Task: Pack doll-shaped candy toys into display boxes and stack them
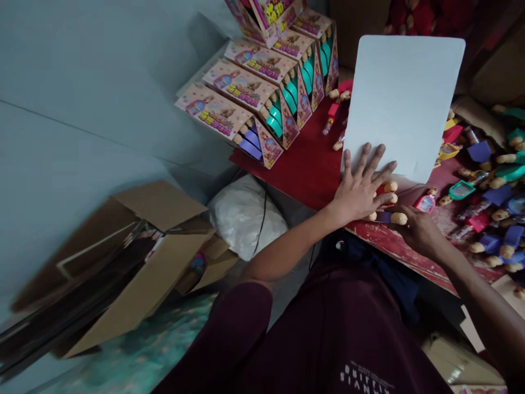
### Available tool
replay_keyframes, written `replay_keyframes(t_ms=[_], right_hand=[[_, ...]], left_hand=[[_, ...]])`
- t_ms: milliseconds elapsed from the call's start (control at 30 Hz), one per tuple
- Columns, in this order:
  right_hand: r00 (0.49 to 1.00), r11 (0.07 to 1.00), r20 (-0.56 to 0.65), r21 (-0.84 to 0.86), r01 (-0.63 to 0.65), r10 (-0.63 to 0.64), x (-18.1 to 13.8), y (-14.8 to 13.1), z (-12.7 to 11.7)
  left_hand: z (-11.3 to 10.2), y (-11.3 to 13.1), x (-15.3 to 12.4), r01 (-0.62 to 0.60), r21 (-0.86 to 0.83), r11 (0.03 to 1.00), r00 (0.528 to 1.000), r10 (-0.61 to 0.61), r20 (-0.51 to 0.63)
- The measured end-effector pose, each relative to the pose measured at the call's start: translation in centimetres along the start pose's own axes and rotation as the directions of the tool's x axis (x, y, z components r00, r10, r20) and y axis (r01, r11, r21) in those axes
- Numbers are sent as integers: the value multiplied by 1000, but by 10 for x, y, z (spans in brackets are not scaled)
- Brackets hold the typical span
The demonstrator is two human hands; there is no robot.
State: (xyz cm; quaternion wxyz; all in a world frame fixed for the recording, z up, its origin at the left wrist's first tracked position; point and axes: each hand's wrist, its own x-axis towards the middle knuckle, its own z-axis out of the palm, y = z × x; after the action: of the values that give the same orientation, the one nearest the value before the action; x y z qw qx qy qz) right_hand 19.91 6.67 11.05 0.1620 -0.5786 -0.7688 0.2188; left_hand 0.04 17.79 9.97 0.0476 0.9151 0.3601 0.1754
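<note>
A display box stands on the red table, its plain white card panel raised and facing me. My left hand lies with fingers spread on the lower left of this panel, the thumb beside several small toys with tan rounded ends. Close to the table's front edge, my right hand has its fingers curled at a purple toy with a tan knob at each end; the fingertips are partly hidden. A pink toy with a clear window lies just beyond my right hand.
Filled display boxes are lined up along the table's left side, one stacked on top. Loose toys in several colours cover the right side. An open carton and a white plastic bag are below on the left.
</note>
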Motion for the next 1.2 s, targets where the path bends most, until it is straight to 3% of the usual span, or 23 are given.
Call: replay_keyframes(t_ms=[333, 633, 733, 800, 867, 933, 1033, 1133, 1200], right_hand=[[990, 989, 10, 55, -138, 138, -13, 19, -14], [997, 997, 50, -60, -47, 50, 0, 9, 25], [988, 999, -157, -47, -8, 1, -9, 10, 44], [926, 999, -377, -48, -22, 2, -18, 8, 57], [860, 997, -510, -44, -60, 29, -23, 3, 68], [841, 994, -534, -16, -108, 83, -23, -4, 76], [858, 987, -492, 25, -156, 148, -21, -9, 80], [865, 993, -488, 28, -119, 117, -26, 7, 69], [774, 972, -598, 44, -230, 210, -33, 35, 51]], left_hand=[[0, -1, 1, 6, 39, 999, 1000, -6, 1], [1, -4, 1, -17, 9, 1000, 1000, 17, 0], [-5, -6, -5, -75, -54, 996, 997, 75, 2], [-10, -8, -11, -152, -100, 983, 988, 154, 10], [-13, -9, -19, -234, -126, 964, 970, 240, 30], [-14, -10, -24, -277, -128, 952, 957, 286, 55], [-16, -10, -22, -278, -151, 949, 955, 290, 62], [-36, 3, -22, -283, -288, 915, 959, 279, -56], [-66, 19, -35, -291, -438, 851, 957, 253, -144]])
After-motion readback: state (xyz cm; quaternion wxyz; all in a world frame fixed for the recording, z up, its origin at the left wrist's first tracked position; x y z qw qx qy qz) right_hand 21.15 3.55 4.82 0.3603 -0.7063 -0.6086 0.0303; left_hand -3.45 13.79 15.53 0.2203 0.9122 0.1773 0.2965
